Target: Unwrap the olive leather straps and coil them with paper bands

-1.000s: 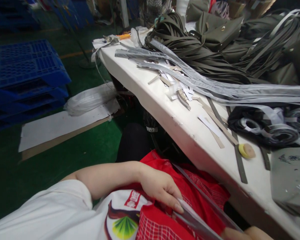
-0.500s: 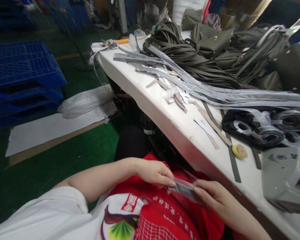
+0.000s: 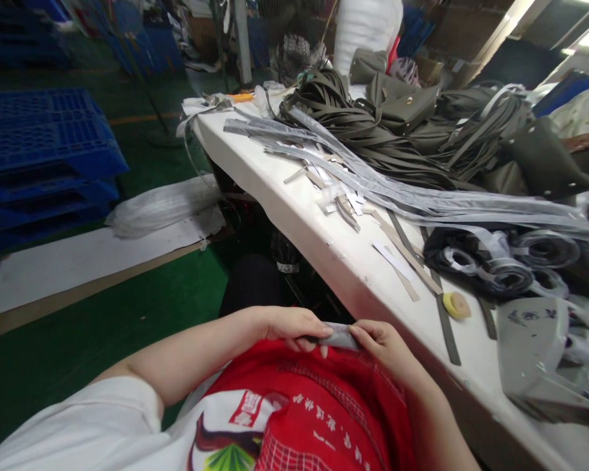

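A short grey strip in clear plastic point(image 3: 341, 336) is stretched between my two hands, just above the red apron point(image 3: 319, 386) on my lap. My left hand point(image 3: 297, 327) is closed on one end, thumb on top. The fingers of my right hand point(image 3: 377, 337) pinch the other end. What the strip is exactly cannot be made out. On the white table point(image 3: 319, 242) beside me lie a yellow tape roll point(image 3: 456, 305), dark strap pieces point(image 3: 447, 330) and thin paper scraps point(image 3: 395, 258).
Long plastic-wrapped strips point(image 3: 373, 170) cross the table before a heap of dark olive straps point(image 3: 368, 124). Wrapped coils point(image 3: 508, 275) lie to the right. Blue pallets point(image 3: 49, 150) and a white board point(image 3: 73, 258) are on the floor at left. Another person's hand point(image 3: 585, 141) shows at far right.
Both hands have risen slightly and shifted left with the strip. My right hand has come closer to my left, and less of the strip shows between them. The view has tilted a little.
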`<control>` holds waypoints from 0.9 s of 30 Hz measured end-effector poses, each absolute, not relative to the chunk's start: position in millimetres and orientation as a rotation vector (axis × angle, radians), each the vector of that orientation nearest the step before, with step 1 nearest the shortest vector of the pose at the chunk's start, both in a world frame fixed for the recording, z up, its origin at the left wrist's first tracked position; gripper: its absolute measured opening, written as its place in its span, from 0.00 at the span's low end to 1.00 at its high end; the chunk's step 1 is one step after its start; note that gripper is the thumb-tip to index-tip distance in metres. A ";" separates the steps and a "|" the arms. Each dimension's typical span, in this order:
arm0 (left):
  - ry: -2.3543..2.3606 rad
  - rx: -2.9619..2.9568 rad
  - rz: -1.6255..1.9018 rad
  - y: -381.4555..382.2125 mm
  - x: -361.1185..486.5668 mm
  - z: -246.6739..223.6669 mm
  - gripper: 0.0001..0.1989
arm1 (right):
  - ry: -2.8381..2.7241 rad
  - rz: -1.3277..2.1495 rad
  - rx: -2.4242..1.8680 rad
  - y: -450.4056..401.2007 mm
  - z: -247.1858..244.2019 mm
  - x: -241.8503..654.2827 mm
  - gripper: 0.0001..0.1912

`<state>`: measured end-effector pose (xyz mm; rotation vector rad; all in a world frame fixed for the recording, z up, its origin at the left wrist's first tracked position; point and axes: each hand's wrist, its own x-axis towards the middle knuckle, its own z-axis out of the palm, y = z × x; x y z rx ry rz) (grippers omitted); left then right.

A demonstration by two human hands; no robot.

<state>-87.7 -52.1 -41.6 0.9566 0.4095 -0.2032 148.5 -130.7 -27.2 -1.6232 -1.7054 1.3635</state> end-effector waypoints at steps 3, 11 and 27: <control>0.396 0.874 -0.137 -47.0 -83.8 -28.8 0.24 | -1.688 1.405 -1.464 -128.1 -28.6 147.6 0.20; 0.377 0.761 0.674 -22.8 -46.2 2.6 0.20 | -1.595 1.421 -1.381 -126.7 -46.0 76.6 0.16; 0.548 1.734 0.520 -54.7 -61.1 0.4 0.24 | -1.146 1.216 -1.518 -88.7 13.2 150.6 0.22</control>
